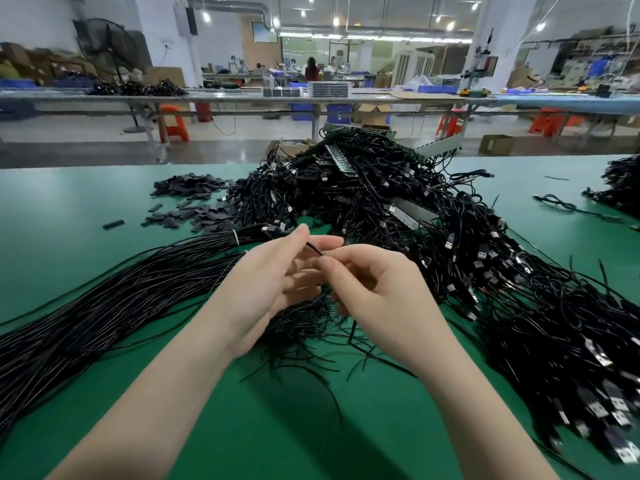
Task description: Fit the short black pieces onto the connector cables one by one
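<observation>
My left hand (273, 289) and my right hand (377, 296) meet above the green table (86, 209). Between their fingertips runs one thin black cable end (314, 249). My right hand pinches it with thumb and forefinger. My left hand's fingers are nearly straight, with the cable end lying against them. A heap of short flat black pieces (194, 202) lies at the back left. A tied bundle of black cables (114, 299) stretches from the left edge toward my hands. Whether a black piece sits on the held cable cannot be seen.
A big tangled pile of black cables with silver connectors (467, 254) fills the middle and right of the table. One loose black piece (113, 224) lies apart at the left. More cables (620, 188) lie at the far right. Benches, stools and people stand far behind.
</observation>
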`<state>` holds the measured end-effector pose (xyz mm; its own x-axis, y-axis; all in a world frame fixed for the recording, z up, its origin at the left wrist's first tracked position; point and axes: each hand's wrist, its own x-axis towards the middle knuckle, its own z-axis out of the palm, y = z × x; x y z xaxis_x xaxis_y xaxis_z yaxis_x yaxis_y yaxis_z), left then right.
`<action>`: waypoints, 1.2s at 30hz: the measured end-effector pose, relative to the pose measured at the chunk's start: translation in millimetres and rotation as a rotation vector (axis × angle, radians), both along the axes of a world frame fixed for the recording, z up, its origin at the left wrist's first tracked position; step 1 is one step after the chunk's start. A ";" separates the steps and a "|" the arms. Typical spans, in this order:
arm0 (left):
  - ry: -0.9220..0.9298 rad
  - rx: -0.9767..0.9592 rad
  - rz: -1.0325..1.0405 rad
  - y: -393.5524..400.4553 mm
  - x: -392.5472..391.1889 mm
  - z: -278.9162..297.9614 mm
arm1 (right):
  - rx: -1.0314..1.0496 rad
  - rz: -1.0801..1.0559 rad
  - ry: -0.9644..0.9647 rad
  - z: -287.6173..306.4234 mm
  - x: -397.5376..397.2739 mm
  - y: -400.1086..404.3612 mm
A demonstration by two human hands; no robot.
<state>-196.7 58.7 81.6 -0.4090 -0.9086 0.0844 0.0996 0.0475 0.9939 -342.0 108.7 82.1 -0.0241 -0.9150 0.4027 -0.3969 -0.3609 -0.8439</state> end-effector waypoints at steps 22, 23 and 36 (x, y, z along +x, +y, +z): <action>0.181 0.131 -0.218 1.1 -14.6 15.7 | 0.450 0.590 -0.131 -13.8 -24.3 -8.8; 0.196 0.138 -0.230 0.6 -13.9 16.0 | 0.451 0.585 -0.140 -15.7 -23.8 -10.0; 0.276 0.054 -0.445 8.2 -6.6 14.2 | 0.492 0.314 0.208 -16.0 -38.4 -24.7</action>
